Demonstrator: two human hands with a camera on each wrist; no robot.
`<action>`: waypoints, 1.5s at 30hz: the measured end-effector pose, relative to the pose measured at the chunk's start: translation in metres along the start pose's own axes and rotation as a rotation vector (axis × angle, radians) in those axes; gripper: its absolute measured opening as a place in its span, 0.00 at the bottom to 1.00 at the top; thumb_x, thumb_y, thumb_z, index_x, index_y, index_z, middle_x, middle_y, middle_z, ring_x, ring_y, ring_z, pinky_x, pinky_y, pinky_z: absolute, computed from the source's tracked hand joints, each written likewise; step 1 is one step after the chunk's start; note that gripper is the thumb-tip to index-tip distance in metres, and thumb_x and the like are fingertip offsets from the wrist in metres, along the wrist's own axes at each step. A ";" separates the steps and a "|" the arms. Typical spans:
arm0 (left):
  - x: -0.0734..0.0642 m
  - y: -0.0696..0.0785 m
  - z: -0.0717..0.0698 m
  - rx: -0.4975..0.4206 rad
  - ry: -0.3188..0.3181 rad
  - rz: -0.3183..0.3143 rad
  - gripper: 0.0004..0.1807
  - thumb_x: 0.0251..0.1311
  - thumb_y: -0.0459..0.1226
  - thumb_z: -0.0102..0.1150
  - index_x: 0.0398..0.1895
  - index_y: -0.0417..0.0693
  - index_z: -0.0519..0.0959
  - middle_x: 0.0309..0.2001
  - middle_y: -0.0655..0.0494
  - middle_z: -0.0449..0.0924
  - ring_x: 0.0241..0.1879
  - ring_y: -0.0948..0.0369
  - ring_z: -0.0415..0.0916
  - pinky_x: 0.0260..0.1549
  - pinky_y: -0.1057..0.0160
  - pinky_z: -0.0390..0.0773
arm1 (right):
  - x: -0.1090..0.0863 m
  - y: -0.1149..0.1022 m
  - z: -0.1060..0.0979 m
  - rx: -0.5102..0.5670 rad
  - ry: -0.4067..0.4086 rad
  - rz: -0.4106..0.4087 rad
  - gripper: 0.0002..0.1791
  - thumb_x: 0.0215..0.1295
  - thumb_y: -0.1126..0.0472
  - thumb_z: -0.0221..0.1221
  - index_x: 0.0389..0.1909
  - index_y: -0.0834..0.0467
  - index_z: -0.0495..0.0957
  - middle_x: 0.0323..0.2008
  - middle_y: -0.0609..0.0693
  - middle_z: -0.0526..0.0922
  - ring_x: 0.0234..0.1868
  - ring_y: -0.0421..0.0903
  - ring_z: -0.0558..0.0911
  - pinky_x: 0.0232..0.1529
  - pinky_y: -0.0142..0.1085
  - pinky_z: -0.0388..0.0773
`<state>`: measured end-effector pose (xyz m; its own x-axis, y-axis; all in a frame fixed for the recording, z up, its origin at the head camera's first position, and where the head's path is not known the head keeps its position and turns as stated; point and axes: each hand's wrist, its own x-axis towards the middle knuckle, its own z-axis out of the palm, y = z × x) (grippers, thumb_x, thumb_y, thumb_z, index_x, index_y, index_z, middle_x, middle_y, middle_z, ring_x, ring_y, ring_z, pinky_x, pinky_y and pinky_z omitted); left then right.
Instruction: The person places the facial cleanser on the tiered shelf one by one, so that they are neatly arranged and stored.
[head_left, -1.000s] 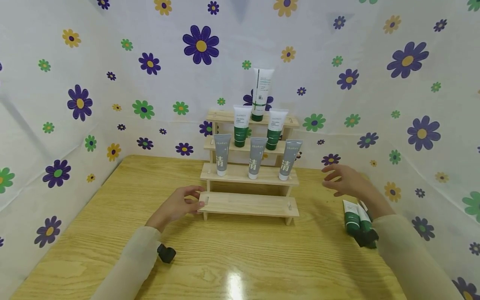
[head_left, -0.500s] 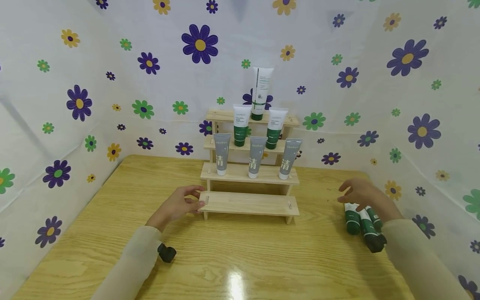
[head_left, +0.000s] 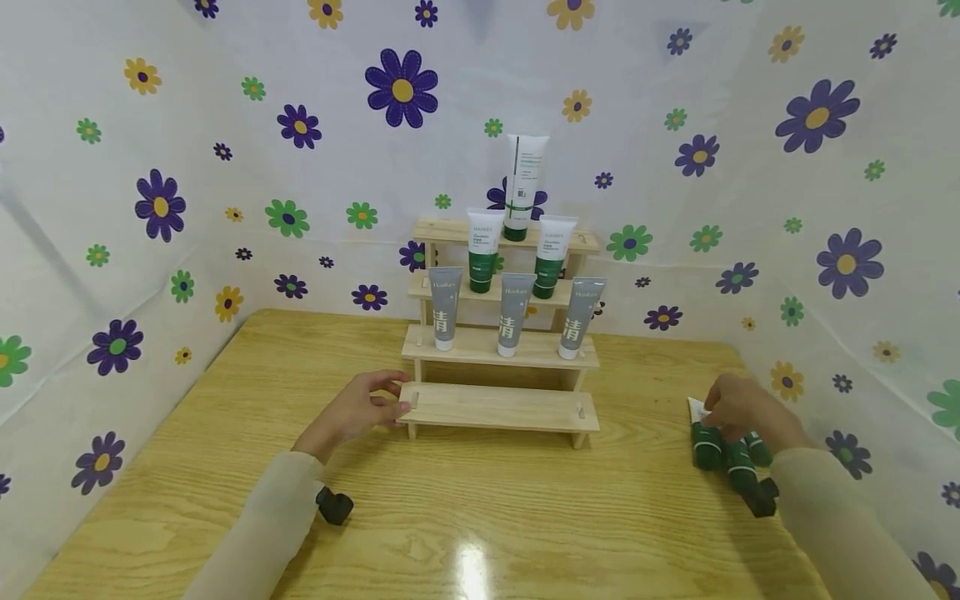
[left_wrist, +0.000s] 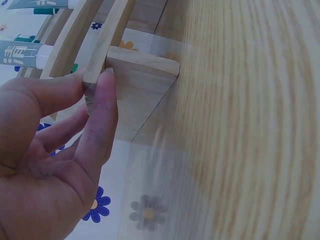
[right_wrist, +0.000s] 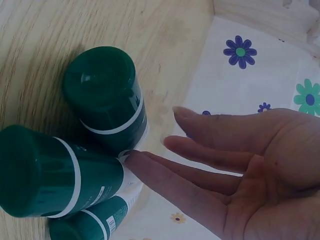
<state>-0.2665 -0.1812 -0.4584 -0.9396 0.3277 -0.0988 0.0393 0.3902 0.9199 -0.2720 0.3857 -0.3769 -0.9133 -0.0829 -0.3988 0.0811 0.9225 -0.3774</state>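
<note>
My left hand pinches the left end of the lowest shelf of a tiered wooden display stand. In the left wrist view, thumb and finger lie on either side of the shelf board. At the right, my right hand is over several white tubes with green caps lying on the table. One such tube lies nearest the stand, with another tube beside it. The right wrist view shows loosely extended fingers, one fingertip at a squeeze tube; nothing is gripped.
Three grey tubes stand on the second shelf from the bottom. Two white-and-green tubes occupy the shelf above, and a taller white tube tops the stand. Flower-print cloth encloses the wooden table at back and sides.
My right hand has moved right and down, from beside the stand to the tubes lying at the right. My left hand keeps its hold on the shelf end.
</note>
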 end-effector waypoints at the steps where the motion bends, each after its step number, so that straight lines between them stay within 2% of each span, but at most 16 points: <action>1: 0.000 0.000 0.000 -0.002 0.000 -0.004 0.28 0.70 0.33 0.63 0.72 0.41 0.70 0.60 0.35 0.72 0.43 0.58 0.84 0.44 0.55 0.90 | 0.000 0.001 0.001 0.006 0.006 0.001 0.20 0.65 0.72 0.64 0.50 0.83 0.72 0.38 0.73 0.83 0.33 0.53 0.89 0.35 0.44 0.91; 5: 0.001 -0.001 0.001 -0.008 0.007 -0.016 0.28 0.70 0.32 0.63 0.71 0.42 0.70 0.59 0.36 0.72 0.42 0.58 0.84 0.44 0.56 0.90 | 0.003 0.004 0.004 0.034 0.023 -0.013 0.21 0.62 0.73 0.65 0.51 0.83 0.73 0.41 0.74 0.83 0.35 0.53 0.89 0.36 0.44 0.91; 11: 0.002 -0.002 0.000 -0.004 0.008 -0.012 0.28 0.70 0.33 0.63 0.72 0.42 0.70 0.60 0.36 0.72 0.42 0.58 0.84 0.44 0.56 0.90 | 0.009 0.008 0.012 0.023 0.038 -0.077 0.21 0.59 0.74 0.67 0.53 0.79 0.76 0.45 0.75 0.81 0.38 0.53 0.87 0.38 0.45 0.90; 14: 0.002 -0.002 0.000 -0.003 0.009 -0.011 0.28 0.70 0.33 0.63 0.72 0.42 0.70 0.59 0.36 0.73 0.42 0.58 0.84 0.44 0.56 0.90 | 0.011 0.010 0.015 0.014 0.038 -0.112 0.25 0.59 0.72 0.69 0.54 0.79 0.74 0.45 0.75 0.82 0.38 0.54 0.88 0.39 0.46 0.90; 19: 0.000 -0.001 -0.001 -0.001 0.016 -0.015 0.28 0.70 0.33 0.63 0.72 0.43 0.70 0.60 0.36 0.73 0.42 0.57 0.84 0.44 0.55 0.90 | 0.011 0.009 0.015 0.028 0.014 -0.117 0.31 0.60 0.66 0.72 0.57 0.80 0.71 0.48 0.76 0.82 0.41 0.57 0.88 0.42 0.48 0.90; 26: 0.000 -0.002 -0.001 -0.002 0.020 -0.016 0.28 0.70 0.33 0.63 0.72 0.43 0.71 0.60 0.37 0.72 0.43 0.57 0.84 0.44 0.56 0.90 | 0.008 0.004 0.017 0.109 -0.086 -0.151 0.32 0.65 0.63 0.69 0.61 0.78 0.70 0.53 0.80 0.78 0.44 0.58 0.87 0.40 0.49 0.90; 33: 0.001 -0.002 0.000 0.003 0.018 -0.009 0.28 0.70 0.34 0.63 0.71 0.43 0.71 0.60 0.37 0.73 0.42 0.57 0.84 0.44 0.57 0.90 | 0.006 0.000 0.023 0.202 -0.041 -0.223 0.31 0.65 0.64 0.69 0.63 0.75 0.70 0.52 0.77 0.80 0.40 0.53 0.87 0.38 0.48 0.90; 39: 0.000 0.000 0.000 -0.001 0.015 -0.015 0.28 0.70 0.34 0.63 0.72 0.42 0.70 0.60 0.36 0.73 0.44 0.57 0.84 0.44 0.57 0.90 | 0.004 -0.015 0.019 0.258 0.010 -0.312 0.32 0.65 0.62 0.69 0.64 0.73 0.70 0.52 0.75 0.81 0.41 0.52 0.88 0.39 0.48 0.91; 45: 0.000 -0.001 0.000 -0.011 0.008 0.007 0.29 0.70 0.34 0.63 0.72 0.40 0.69 0.60 0.34 0.72 0.43 0.57 0.84 0.43 0.56 0.90 | 0.000 -0.043 0.015 0.288 0.025 -0.316 0.33 0.65 0.59 0.71 0.66 0.68 0.71 0.54 0.71 0.82 0.44 0.51 0.88 0.42 0.48 0.90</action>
<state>-0.2664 -0.1820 -0.4592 -0.9420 0.3235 -0.0889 0.0427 0.3784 0.9247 -0.2693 0.3407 -0.3728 -0.9200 -0.3325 -0.2074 -0.0995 0.7101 -0.6971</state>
